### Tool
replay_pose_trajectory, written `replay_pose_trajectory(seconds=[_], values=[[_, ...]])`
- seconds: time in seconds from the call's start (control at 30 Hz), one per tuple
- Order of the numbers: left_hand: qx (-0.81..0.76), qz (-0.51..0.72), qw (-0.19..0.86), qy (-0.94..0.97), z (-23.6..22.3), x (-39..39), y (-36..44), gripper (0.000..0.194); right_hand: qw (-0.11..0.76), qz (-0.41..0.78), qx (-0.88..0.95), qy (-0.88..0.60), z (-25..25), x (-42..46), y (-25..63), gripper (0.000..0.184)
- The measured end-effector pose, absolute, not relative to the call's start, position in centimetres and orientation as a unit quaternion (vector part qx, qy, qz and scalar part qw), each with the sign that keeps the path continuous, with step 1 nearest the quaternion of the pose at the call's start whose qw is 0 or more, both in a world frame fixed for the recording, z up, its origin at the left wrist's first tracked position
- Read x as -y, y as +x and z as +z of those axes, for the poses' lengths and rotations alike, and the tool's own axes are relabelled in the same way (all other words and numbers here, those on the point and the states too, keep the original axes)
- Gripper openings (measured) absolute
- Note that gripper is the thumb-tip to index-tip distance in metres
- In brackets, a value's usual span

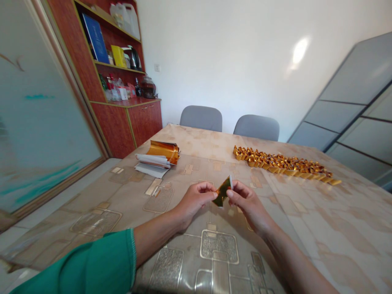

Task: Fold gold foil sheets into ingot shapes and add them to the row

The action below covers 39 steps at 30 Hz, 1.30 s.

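Note:
A small piece of shiny gold foil paper (223, 192) is held between my two hands, just above the table. My left hand (196, 200) pinches its left edge between thumb and fingers. On the other side, my right hand (245, 200) grips the right edge, where a pale strip shows along the upper corner. The foil paper looks tilted, and some fingertips behind it are hidden. To the left lies a stack of gold and white paper sheets (153, 166), partly curled. Rows of folded gold paper pieces (284, 163) lie on the right of the table.
A patterned plastic cloth covers the table (186, 245). Two grey chairs (201, 117) stand at its far side. At the back left is a wooden cabinet (125, 126) with shelves holding a kettle (134, 58), a blue folder and jars.

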<state>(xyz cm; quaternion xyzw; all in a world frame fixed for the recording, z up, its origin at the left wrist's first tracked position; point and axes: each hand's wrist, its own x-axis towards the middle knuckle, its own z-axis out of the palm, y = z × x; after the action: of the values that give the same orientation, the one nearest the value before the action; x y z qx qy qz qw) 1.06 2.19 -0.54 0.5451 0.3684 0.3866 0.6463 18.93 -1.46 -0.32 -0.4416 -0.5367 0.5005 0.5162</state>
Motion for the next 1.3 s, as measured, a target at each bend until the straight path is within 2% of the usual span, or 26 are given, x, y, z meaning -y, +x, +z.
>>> replay_pose_trajectory(seconds=[0.23, 0.43, 0.53, 0.7, 0.77, 0.83, 1.03, 1.2, 1.3], values=[[-0.372, 0.372, 0.658, 0.539, -0.4, -1.8, 1.2, 0.015, 0.505, 0.483, 0.549, -0.459, -0.5, 1.2, 18.7, 0.027], [-0.354, 0.377, 0.670, 0.533, -0.6, -2.0, 1.2, 0.012, 0.504, 0.474, 0.565, -0.450, -0.5, 1.4, 18.7, 0.020], [-0.363, 0.403, 0.629, 0.557, -0.6, -2.1, 1.1, 0.011, 0.510, 0.465, 0.572, -0.443, -0.5, 1.4, 18.7, 0.017], [-0.397, 0.446, 0.529, 0.603, -0.6, -2.1, 1.0, 0.014, 0.556, 0.364, 0.625, -0.410, -0.3, 1.3, 18.5, 0.005], [-0.375, 0.456, 0.545, 0.595, -0.4, -1.9, 1.1, 0.015, 0.565, 0.309, 0.654, -0.396, -0.3, 1.4, 18.4, 0.002], [-0.347, 0.459, 0.588, 0.569, -0.2, -1.6, 1.1, 0.017, 0.565, 0.262, 0.678, -0.391, -0.3, 1.5, 18.3, 0.009], [-0.317, 0.461, 0.683, 0.470, -0.2, -1.7, 1.1, 0.030, 0.488, 0.160, 0.766, -0.386, 0.0, 1.8, 18.6, 0.020], [-0.338, 0.458, 0.721, 0.396, -0.5, -2.0, 1.1, 0.068, 0.433, 0.089, 0.813, -0.380, 0.1, 1.5, 19.4, 0.029], [-0.352, 0.456, 0.720, 0.386, -0.6, -2.1, 1.1, 0.069, 0.391, 0.074, 0.833, -0.384, 0.3, 1.5, 20.0, 0.027]])
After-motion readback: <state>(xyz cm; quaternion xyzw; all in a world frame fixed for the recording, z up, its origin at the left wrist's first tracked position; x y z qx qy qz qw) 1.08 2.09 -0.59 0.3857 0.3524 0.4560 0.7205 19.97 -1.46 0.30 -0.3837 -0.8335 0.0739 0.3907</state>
